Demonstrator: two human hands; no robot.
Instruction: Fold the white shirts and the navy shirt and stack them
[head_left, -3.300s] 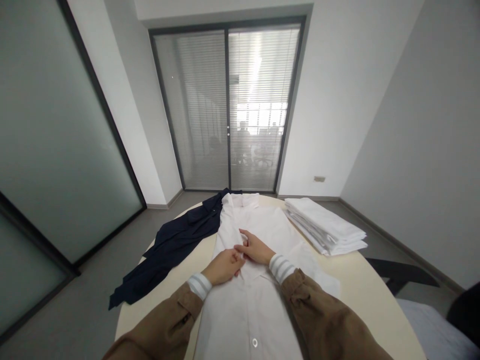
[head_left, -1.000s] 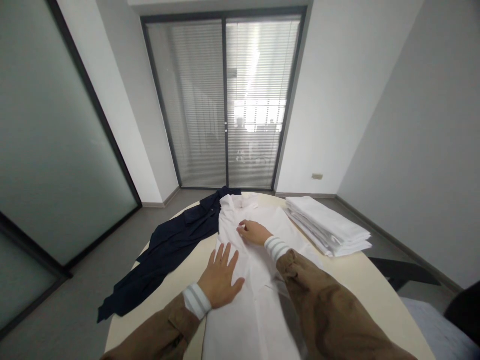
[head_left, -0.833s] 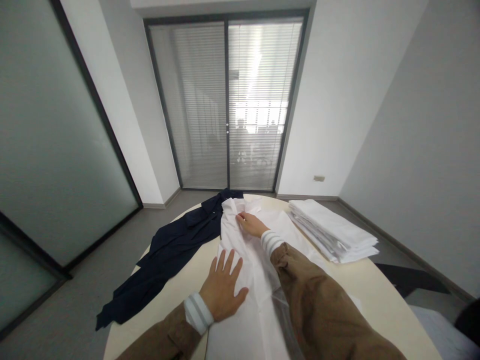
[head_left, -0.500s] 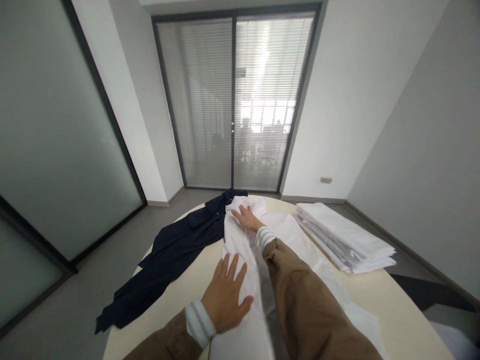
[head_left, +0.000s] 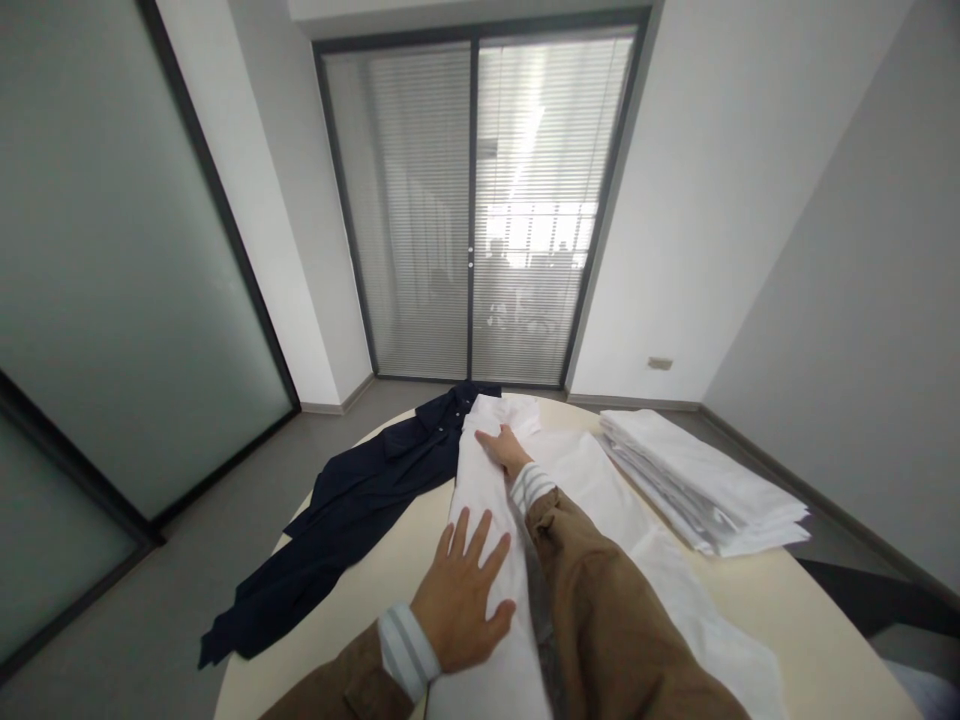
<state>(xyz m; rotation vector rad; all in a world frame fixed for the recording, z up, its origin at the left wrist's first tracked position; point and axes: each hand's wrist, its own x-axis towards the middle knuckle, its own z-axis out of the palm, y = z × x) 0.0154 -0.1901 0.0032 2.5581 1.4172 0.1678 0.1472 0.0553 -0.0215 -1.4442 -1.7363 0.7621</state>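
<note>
A white shirt [head_left: 480, 490] lies lengthwise on the pale round table [head_left: 390, 545], its left part forming a long strip with a grey shadowed gap beside it. My left hand [head_left: 465, 595] rests flat on the near part of this strip, fingers spread. Farther up, close to the collar end, my right hand [head_left: 508, 452] touches the cloth, its thumb pointing left, away from the fingers. Those fingers are partly hidden from this angle. My right forearm crosses over the shirt and covers part of it.
A dark navy shirt [head_left: 360, 490] with small buttons stretches along the table's left side, its end hanging past the edge. At the right sits a stack of folded white cloth [head_left: 705, 480]. Beyond the table are a glass door with blinds [head_left: 472, 220] and walls.
My right hand has slid slightly toward me along the shirt, and its fingers look less spread. My left hand stays flat in about the same place. The view has shifted slightly.
</note>
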